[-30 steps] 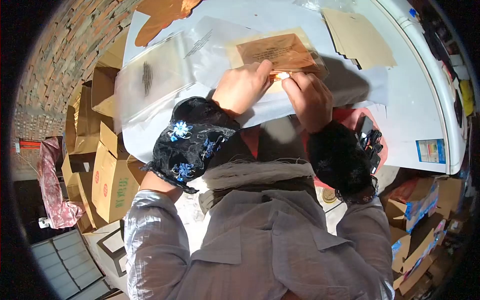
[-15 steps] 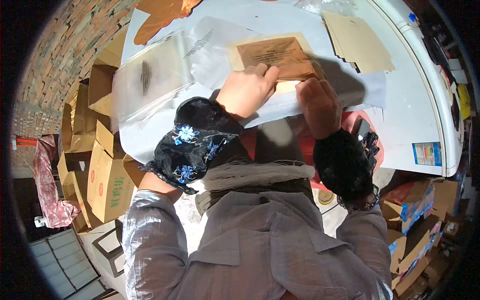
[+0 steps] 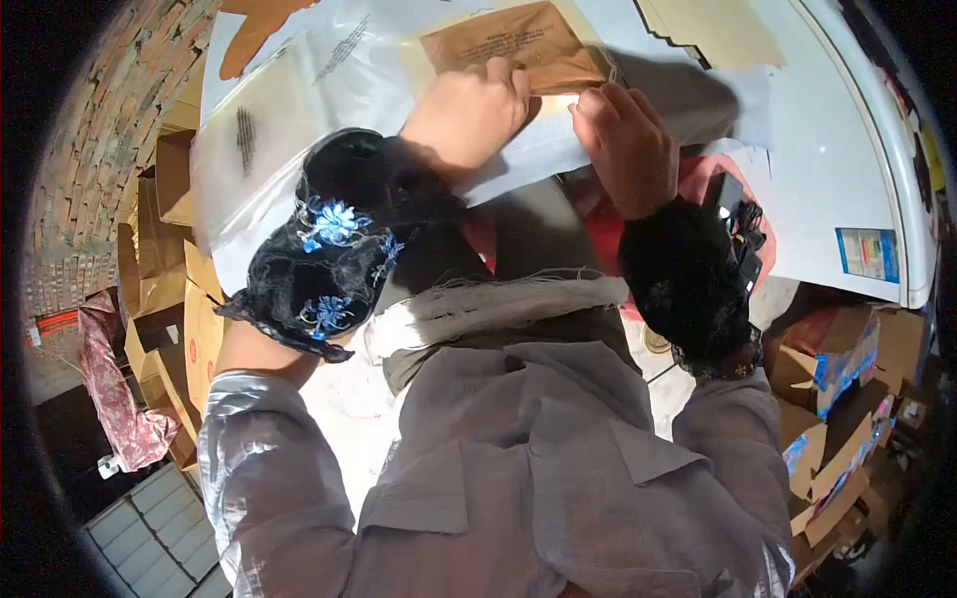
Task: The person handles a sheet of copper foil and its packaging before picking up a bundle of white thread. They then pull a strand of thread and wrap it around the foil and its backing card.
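A brown packet (image 3: pixel 518 42) with small dark print, inside a clear plastic bag, lies on the white table at the top centre. My left hand (image 3: pixel 474 112) is closed at the packet's lower left edge, fingers curled over the bag's edge. At its lower right corner my right hand (image 3: pixel 630 145) is closed too, fingertips pinched on the bag's edge. A pale sheet shows under the hands. Clear plastic bags (image 3: pixel 284 115) with dark print lie flat to the left of my left hand.
Beige cards (image 3: pixel 713 30) lie at the top right. Brown material (image 3: pixel 257 35) is at the top left. Cardboard boxes (image 3: pixel 164 259) stand on the left, more boxes (image 3: pixel 832 399) on the right. Black cables (image 3: pixel 743 229) rest on red material at the table's front edge.
The whole view has shifted, so the table, packet and hands appear higher and further left. Both hands remain closed at the packet's lower edge.
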A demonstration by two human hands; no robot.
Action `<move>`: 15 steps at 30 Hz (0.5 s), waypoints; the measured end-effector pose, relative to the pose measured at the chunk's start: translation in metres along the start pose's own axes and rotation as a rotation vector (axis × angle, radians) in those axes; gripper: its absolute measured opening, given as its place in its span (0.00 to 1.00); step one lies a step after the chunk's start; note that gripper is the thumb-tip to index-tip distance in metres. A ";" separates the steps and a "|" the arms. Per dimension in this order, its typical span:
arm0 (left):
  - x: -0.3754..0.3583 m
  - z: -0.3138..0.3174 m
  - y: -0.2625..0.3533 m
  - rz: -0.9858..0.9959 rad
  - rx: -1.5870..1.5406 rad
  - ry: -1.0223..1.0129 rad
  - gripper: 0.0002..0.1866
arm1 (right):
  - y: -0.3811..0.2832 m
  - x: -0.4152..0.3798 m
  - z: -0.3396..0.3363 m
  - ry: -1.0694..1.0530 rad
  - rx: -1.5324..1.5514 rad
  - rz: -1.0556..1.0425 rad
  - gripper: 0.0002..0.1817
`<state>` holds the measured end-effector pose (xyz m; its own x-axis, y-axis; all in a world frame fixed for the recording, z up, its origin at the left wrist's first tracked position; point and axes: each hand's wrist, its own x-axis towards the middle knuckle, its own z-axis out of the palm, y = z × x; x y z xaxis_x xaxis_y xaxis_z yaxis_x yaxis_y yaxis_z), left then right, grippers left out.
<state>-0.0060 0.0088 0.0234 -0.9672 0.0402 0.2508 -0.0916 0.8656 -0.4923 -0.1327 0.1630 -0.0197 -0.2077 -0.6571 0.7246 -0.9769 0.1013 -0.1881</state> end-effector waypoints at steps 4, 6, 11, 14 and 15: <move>0.007 0.002 -0.003 0.016 0.023 -0.027 0.07 | 0.002 0.000 0.001 0.047 0.016 -0.010 0.16; 0.008 0.000 -0.004 -0.006 -0.027 -0.035 0.08 | 0.001 0.003 -0.001 0.094 0.007 -0.027 0.10; 0.013 -0.003 -0.013 -0.102 -0.161 -0.148 0.10 | 0.003 0.005 -0.001 0.044 -0.013 -0.077 0.07; 0.015 -0.014 -0.017 -0.157 -0.252 -0.169 0.10 | -0.003 0.015 -0.009 -0.007 -0.018 -0.102 0.08; 0.016 -0.017 -0.018 -0.176 -0.281 -0.173 0.10 | -0.006 0.020 -0.011 -0.031 -0.021 -0.108 0.08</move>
<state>-0.0160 0.0025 0.0498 -0.9705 -0.1853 0.1545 -0.2144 0.9560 -0.2002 -0.1313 0.1576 0.0027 -0.0993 -0.6877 0.7191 -0.9945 0.0435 -0.0958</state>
